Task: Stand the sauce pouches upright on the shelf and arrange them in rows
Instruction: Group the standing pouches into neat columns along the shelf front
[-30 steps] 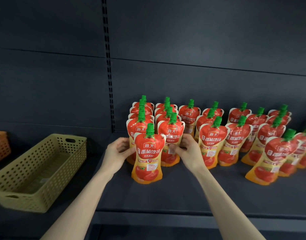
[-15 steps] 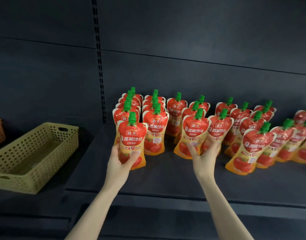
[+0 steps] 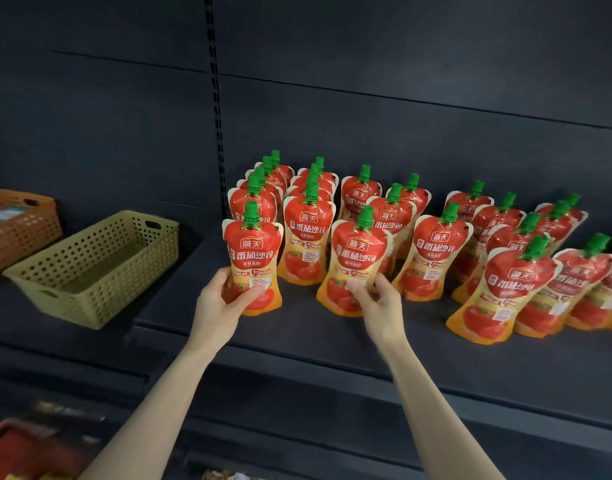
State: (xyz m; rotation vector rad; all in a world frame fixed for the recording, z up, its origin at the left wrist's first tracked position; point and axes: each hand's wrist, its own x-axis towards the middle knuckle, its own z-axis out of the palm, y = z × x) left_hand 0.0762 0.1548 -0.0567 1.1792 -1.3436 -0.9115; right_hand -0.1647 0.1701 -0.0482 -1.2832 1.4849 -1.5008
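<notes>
Several red-and-orange sauce pouches with green caps stand in rows on the dark shelf [image 3: 332, 344]. My left hand [image 3: 218, 306] grips the lower part of the front-left pouch [image 3: 252, 251], which stands upright at the head of the leftmost row. My right hand [image 3: 377, 306] pinches the lower front of the neighbouring front pouch [image 3: 358, 258], two rows over. Farther right, a front pouch [image 3: 502, 289] and those beside it lean and sit less evenly.
A yellow perforated basket [image 3: 90, 268] sits on the lower shelf to the left, with an orange basket [image 3: 17, 226] behind it. A slotted upright [image 3: 216, 109] runs up the dark back panel. Bare shelf lies in front of the pouches. Blurred goods show at bottom left.
My right hand has moved from open beside the third-row pouch to pinching its lower front. My left hand keeps its hold on the front-left pouch. The view shifted slightly.
</notes>
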